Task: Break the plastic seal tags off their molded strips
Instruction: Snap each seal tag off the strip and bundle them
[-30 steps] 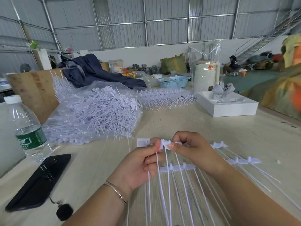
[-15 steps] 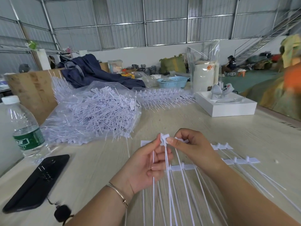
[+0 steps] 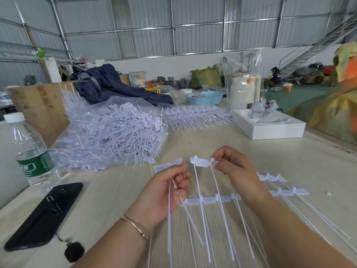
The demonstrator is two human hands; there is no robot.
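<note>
My left hand [image 3: 168,192] pinches two loose white seal tags [image 3: 167,165] by their thin tails, their flat heads pointing up and left. A short gap to the right, my right hand [image 3: 232,167] pinches the end of a white molded strip piece [image 3: 201,162] that still carries two tags, tails hanging toward me. Another strip [image 3: 210,199] with several tags lies flat on the table below both hands. More strips [image 3: 274,177] lie to the right, partly hidden by my right forearm.
A clear bag heaped with loose tags [image 3: 116,132] sits at the left rear, a row of strips [image 3: 195,115] behind it. A water bottle [image 3: 31,151] and black phone [image 3: 46,215] lie at left. A white box [image 3: 270,126] stands at right rear.
The hands have drawn apart: my left hand now carries separated tags away to the left, while my right hand keeps the remaining strip piece raised.
</note>
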